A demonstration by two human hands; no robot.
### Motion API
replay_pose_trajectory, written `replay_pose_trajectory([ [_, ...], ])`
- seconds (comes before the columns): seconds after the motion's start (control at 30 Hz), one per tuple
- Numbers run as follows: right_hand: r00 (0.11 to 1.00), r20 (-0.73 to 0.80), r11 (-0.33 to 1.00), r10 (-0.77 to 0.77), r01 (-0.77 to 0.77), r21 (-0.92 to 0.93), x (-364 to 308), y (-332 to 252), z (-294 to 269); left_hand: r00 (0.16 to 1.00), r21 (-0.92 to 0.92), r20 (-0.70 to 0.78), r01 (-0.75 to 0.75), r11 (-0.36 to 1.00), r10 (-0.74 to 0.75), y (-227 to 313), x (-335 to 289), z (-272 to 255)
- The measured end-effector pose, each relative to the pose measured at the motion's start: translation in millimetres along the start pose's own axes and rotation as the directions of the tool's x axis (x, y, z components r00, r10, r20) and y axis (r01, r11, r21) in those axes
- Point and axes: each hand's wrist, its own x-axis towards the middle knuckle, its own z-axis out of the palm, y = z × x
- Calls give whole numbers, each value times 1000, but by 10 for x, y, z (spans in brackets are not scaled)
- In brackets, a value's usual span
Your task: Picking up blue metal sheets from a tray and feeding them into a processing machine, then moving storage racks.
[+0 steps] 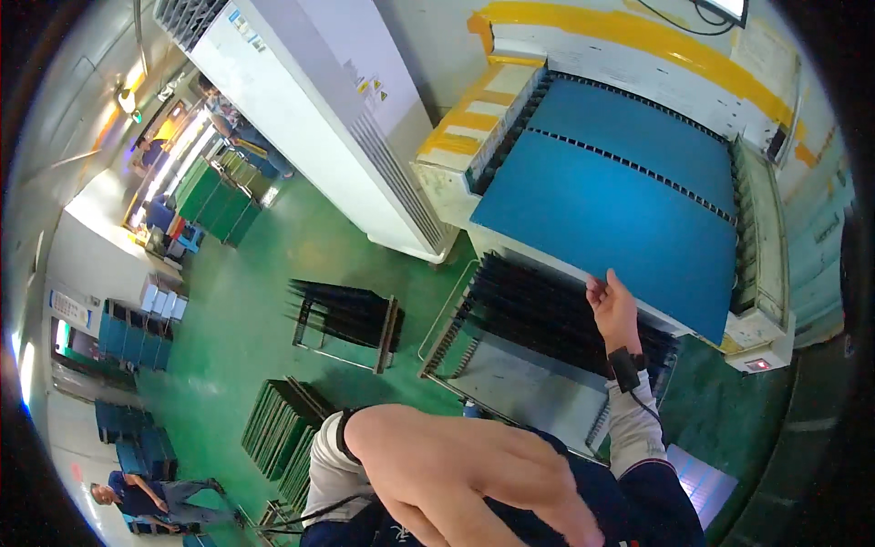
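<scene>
My right hand [614,314] reaches to the front edge of a large blue panel [606,219] lying on a machine bed at the right. Its thumb and loosely bent fingers stand apart at that edge; whether they touch the panel is hard to make out. Nothing shows between them. A black band with a cable circles that wrist. My left hand [465,469] fills the lower middle, close to the camera, its back up and fingers bent down to the right. Its fingertips and anything in them are hidden. Below the panel stands a rack [538,356] with dark upright sheets.
A second blue panel [633,123] lies behind the first. A tall white cabinet [337,137] rises left of the machine. Smaller racks [346,319] and green boards [278,428] stand on the green floor. A person [146,497] is at lower left; others work at far left.
</scene>
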Motion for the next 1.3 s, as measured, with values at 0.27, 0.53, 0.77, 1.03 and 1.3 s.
replay_pose_trajectory([
  [0.27, 998, 42, 999, -50, 50, 10, 84, -77, 4, 729, 32, -594, 445, 895, -341, 158, -808, -747],
  [0.53, 997, 68, 977, 35, -20, -213, 68, -77, 73, -149, -394, -910, 27, 919, -386, 76, -2551, -1301],
  [0.77, 951, 251, 529, 181, 121, -840, -310, 734, -205, -263, -359, -897, -35, 933, -355, 177, -3268, -1169],
  [1.03, 829, 557, -212, 38, 552, -807, -699, 1275, -600, -330, -398, -862, -27, 917, -384, 214, -3597, -999],
  [1.3, 908, 333, -622, 254, 417, -663, -423, 1499, -1316, -135, -390, -920, 397, 831, -368, -213, -4657, -668],
])
